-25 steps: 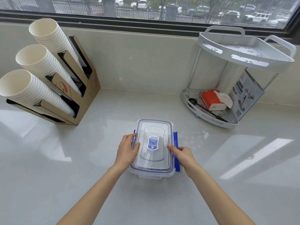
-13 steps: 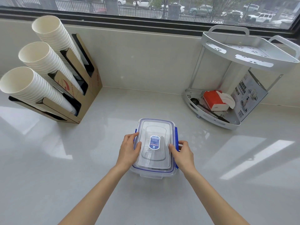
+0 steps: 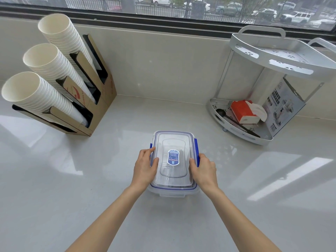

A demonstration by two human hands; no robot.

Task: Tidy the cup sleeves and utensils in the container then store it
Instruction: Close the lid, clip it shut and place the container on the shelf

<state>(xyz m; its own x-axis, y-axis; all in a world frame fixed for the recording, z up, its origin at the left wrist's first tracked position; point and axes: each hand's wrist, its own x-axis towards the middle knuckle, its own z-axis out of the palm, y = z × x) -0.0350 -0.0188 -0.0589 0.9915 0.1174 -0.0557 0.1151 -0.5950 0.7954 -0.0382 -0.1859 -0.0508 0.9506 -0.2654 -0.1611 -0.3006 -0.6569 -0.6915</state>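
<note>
Worktop [image 3: 72, 188] space is being occupied centrally by the clear lidded container [image 3: 172, 180], which is being clasped at its sides by the left hand [image 3: 144, 170] and right hand [image 3: 204, 170]; blue side latches [image 3: 196, 151] are best being pressed evenly.

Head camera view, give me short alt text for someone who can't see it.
Two bare hands, left hand and right hand, grip the long sides of a clear lidded container with blue clips on a pale counter. Stacked paper cups lean in a cardboard holder at back left; a metal corner rack stands at right.
</note>
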